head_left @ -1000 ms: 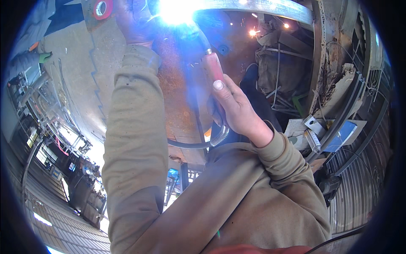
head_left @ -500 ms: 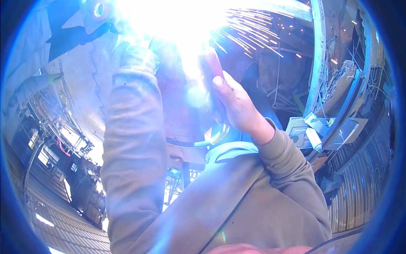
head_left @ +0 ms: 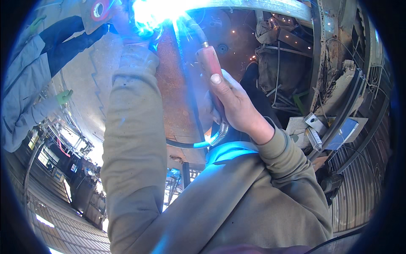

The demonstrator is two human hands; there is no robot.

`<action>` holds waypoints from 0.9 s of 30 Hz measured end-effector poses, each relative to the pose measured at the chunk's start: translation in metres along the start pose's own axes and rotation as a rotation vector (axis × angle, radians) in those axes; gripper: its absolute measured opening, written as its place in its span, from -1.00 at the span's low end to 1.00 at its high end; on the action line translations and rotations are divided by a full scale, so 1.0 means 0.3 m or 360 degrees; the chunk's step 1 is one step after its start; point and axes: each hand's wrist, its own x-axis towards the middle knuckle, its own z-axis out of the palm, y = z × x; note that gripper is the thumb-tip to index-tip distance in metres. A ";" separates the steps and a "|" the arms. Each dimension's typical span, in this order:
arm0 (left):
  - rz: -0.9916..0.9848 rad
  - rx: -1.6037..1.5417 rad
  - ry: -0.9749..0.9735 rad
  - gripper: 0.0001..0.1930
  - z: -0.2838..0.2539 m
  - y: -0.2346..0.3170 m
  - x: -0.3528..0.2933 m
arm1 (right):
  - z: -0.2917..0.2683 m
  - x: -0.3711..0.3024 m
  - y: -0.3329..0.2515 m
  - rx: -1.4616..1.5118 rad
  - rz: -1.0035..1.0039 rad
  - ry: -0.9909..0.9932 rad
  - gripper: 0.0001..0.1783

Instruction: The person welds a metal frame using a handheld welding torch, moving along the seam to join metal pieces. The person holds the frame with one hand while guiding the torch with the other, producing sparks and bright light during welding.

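My right hand (head_left: 237, 103) is wrapped round the red handle of a welding torch (head_left: 209, 61), thumb lying along its top. The torch's metal neck points up and left toward a bright blue-white arc (head_left: 158, 12). From the handle's lower end a ribbed cable sleeve (head_left: 220, 134) curves away to the left. My left arm reaches far forward, and my left hand (head_left: 123, 23) is beside the arc, its fingers lost in the glare. A long pale metal bar (head_left: 262, 6) runs right from the arc, above a rusty brown metal surface (head_left: 175, 97).
At the left stands another person in grey with green gloves (head_left: 64, 97). Near my left hand is a plate with a round red-rimmed hole (head_left: 99, 10). On the right are a metal post (head_left: 317, 55), a white tube (head_left: 314, 139) and a blue sheet (head_left: 343, 132). Sparks fly at upper right.
The glare has shrunk and the spray of sparks has thinned, so the torch neck and bar show. The other person's gloved hand has shifted lower. My arms have barely moved.
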 end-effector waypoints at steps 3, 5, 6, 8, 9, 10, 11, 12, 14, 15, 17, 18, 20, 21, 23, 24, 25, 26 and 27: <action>0.0097 0.0247 0.0042 -0.69 0.009 0.011 -0.013 | -0.003 0.009 0.005 0.0088 0.0000 -0.0019 -0.25; 0.0136 0.0350 0.0046 -0.69 0.006 0.005 -0.014 | -0.003 0.009 0.006 0.0159 0.0028 -0.0004 -0.24; 0.0155 0.0386 0.0048 -0.69 0.002 -0.003 -0.012 | -0.004 0.008 0.005 0.0149 0.0020 -0.0010 -0.23; 0.0174 0.0428 0.0041 -0.70 -0.008 -0.019 -0.016 | -0.006 0.003 0.004 0.0109 0.0037 -0.0016 -0.23; 0.0184 0.0445 0.0044 -0.70 -0.014 -0.023 -0.020 | -0.007 0.001 0.003 0.0102 0.0034 -0.0015 -0.24; 0.0191 0.0455 0.0046 -0.70 -0.018 -0.023 -0.017 | -0.007 0.001 0.003 0.0095 0.0030 -0.0016 -0.25; 0.0197 0.0466 0.0046 -0.71 -0.023 -0.015 -0.021 | -0.010 -0.005 0.002 0.0084 0.0051 -0.0043 -0.26; 0.0194 0.0453 0.0055 -0.71 -0.026 0.000 -0.012 | -0.010 -0.001 0.002 0.0077 0.0047 -0.0038 -0.26; 0.0157 0.0366 0.0028 -0.71 -0.031 0.045 -0.003 | -0.011 0.004 0.002 0.0066 -0.0001 -0.0052 -0.27; 0.0065 0.0128 -0.0054 -0.71 -0.032 0.069 -0.001 | -0.009 0.005 0.003 0.0091 -0.0005 -0.0037 -0.27; -0.0162 -0.0287 -0.0416 -0.72 -0.024 0.100 0.018 | -0.010 0.006 0.001 0.0049 -0.0017 -0.0014 -0.28; -0.0125 -0.0297 -0.0344 -0.70 -0.018 0.102 0.016 | -0.010 0.006 0.000 0.0024 -0.0035 -0.0002 -0.29; 0.0092 0.0373 0.0154 -0.66 0.018 0.051 0.022 | -0.008 0.003 -0.002 0.0084 0.0030 -0.0030 -0.28; 0.0117 0.0706 0.0426 -0.64 0.053 0.005 0.023 | -0.006 0.002 -0.002 0.0090 0.0025 -0.0031 -0.27; 0.0241 0.0465 0.0439 -0.64 0.020 -0.041 0.020 | -0.005 -0.001 -0.003 0.0087 0.0031 -0.0006 -0.27; 0.0210 0.0502 0.0529 -0.64 0.010 -0.065 0.018 | -0.004 -0.002 -0.004 0.0083 0.0034 0.0003 -0.27; 0.0177 0.0536 0.0619 -0.64 0.001 -0.080 0.017 | -0.003 -0.002 -0.003 0.0100 0.0035 -0.0001 -0.26; 0.0236 0.0594 0.0430 -0.64 -0.018 -0.081 0.009 | -0.002 -0.001 -0.003 0.0110 0.0041 -0.0013 -0.25; 0.0294 0.0651 0.0241 -0.64 -0.031 -0.073 0.002 | -0.003 0.002 -0.003 0.0102 0.0046 -0.0017 -0.26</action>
